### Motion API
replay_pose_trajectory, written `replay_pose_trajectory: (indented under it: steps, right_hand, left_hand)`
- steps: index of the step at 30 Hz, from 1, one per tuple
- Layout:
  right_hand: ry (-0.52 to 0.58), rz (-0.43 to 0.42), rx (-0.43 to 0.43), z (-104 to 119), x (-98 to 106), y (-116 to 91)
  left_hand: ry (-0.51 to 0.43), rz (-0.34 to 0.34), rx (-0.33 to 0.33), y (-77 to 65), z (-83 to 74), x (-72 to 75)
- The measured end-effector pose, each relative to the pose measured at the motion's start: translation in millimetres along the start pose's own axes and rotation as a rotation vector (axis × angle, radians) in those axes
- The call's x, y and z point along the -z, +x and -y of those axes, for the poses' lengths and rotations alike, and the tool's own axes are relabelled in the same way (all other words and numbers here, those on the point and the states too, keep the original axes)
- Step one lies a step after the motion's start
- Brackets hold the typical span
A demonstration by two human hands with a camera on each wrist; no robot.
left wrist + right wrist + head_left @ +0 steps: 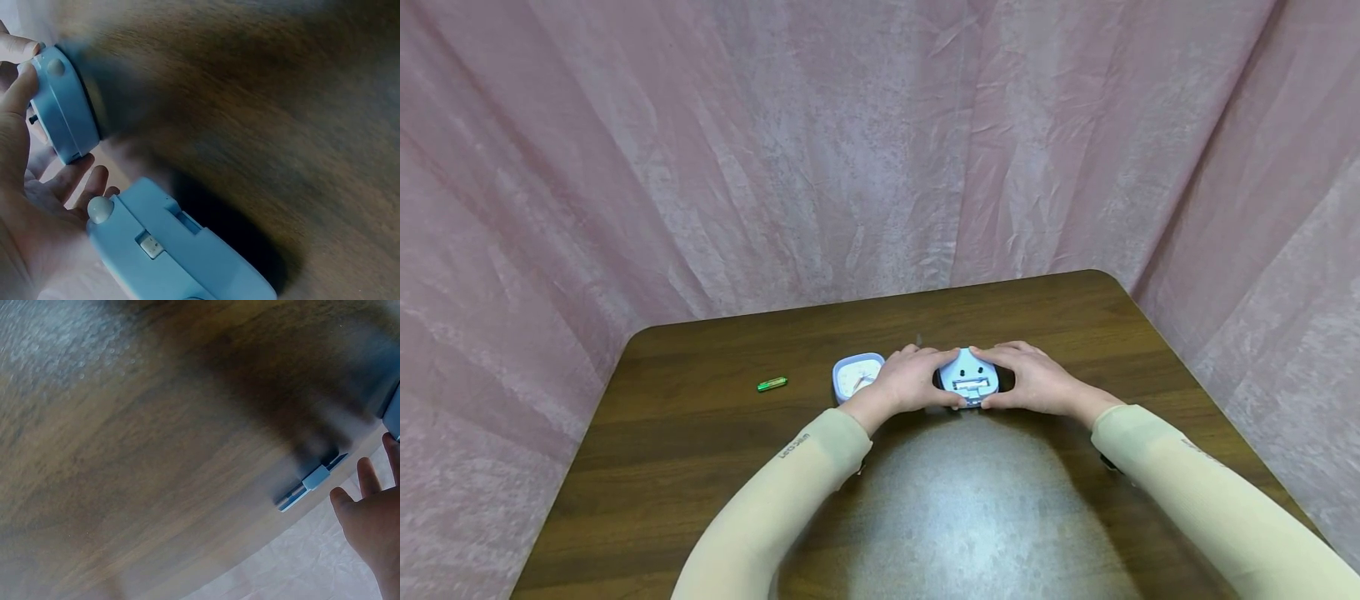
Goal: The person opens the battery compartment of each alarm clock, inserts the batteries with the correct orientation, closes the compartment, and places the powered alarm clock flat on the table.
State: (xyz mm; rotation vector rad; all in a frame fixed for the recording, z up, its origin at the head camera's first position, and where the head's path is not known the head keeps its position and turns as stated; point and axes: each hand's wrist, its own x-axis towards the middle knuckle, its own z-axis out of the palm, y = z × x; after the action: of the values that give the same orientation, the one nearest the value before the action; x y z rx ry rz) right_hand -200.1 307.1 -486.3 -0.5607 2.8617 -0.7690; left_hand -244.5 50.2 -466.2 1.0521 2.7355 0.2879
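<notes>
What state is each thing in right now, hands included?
Held clock: back turned up
Battery slot: appears uncovered; contents unclear
Other clock: face up on the table
Green battery: loose, lying on its side
Small blue piece: loose on the table
Left hand: gripping held clock
Right hand: gripping held clock

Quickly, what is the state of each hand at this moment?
Left hand: closed, holding the blue clock whose back shows.
Right hand: closed, holding the same clock from the other side.
</notes>
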Motion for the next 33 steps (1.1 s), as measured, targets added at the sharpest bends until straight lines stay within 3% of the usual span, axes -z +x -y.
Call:
replay_pose_trajectory:
  steps: [19,33]
  right_hand:
    - [-0.003,0.013,-0.013,4.3,-0.6,2.6]
    - [-0.002,0.015,-0.051,7.0,4.5,1.0]
  left_hand:
    - [0.054,0.009,0.029,-1.5,-0.6,4.1]
    - [0.033,0.027,0.039,1.1,-4.7,7.3]
